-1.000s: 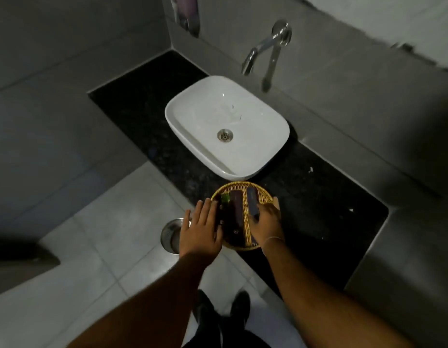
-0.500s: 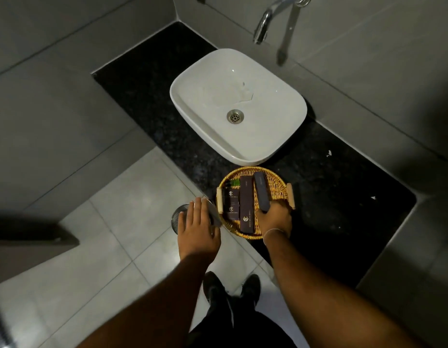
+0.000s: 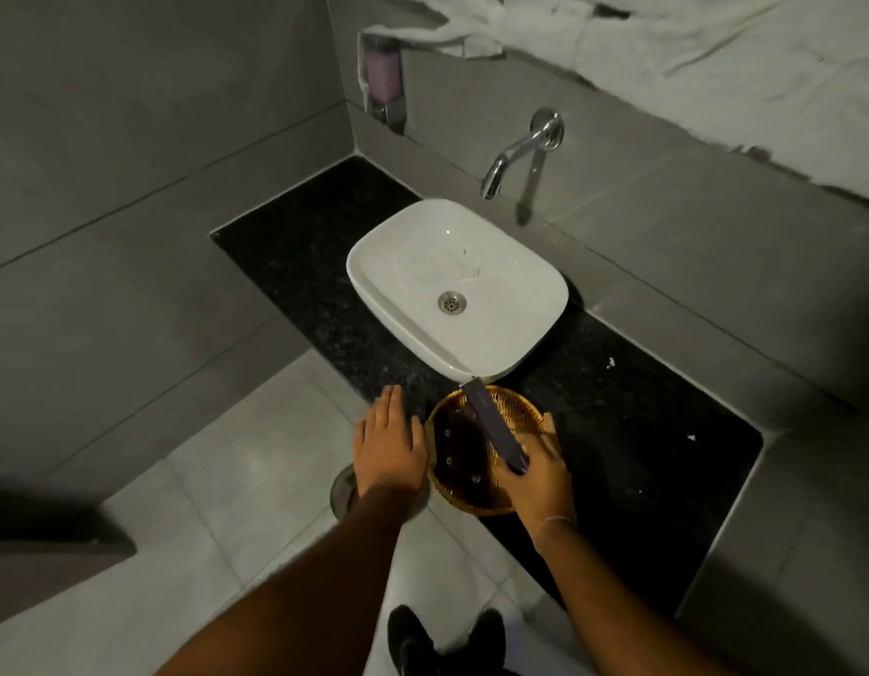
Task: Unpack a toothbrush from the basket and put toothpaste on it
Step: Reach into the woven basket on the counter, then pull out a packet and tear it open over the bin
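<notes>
A round wicker basket point(image 3: 525, 407) sits on the black counter's front edge, just in front of the sink. Several dark packets point(image 3: 459, 456) lie flat inside it. My right hand point(image 3: 537, 475) grips the near end of a long dark box point(image 3: 491, 422), which is tilted up out of the basket with its far end pointing at the sink. My left hand point(image 3: 388, 441) hovers flat, fingers apart, just left of the basket's rim and holds nothing. What is inside the box cannot be seen.
A white basin point(image 3: 520, 290) stands on the black counter point(image 3: 642, 431) under a chrome wall tap point(image 3: 518, 153). A soap dispenser point(image 3: 381, 75) hangs in the corner. A round metal bin point(image 3: 342, 492) stands on the floor tiles below my left hand.
My right hand has lifted the long dark box up out of the basket, its far end rising toward the sink. My left hand stays beside the basket's left rim. The view tilted upward.
</notes>
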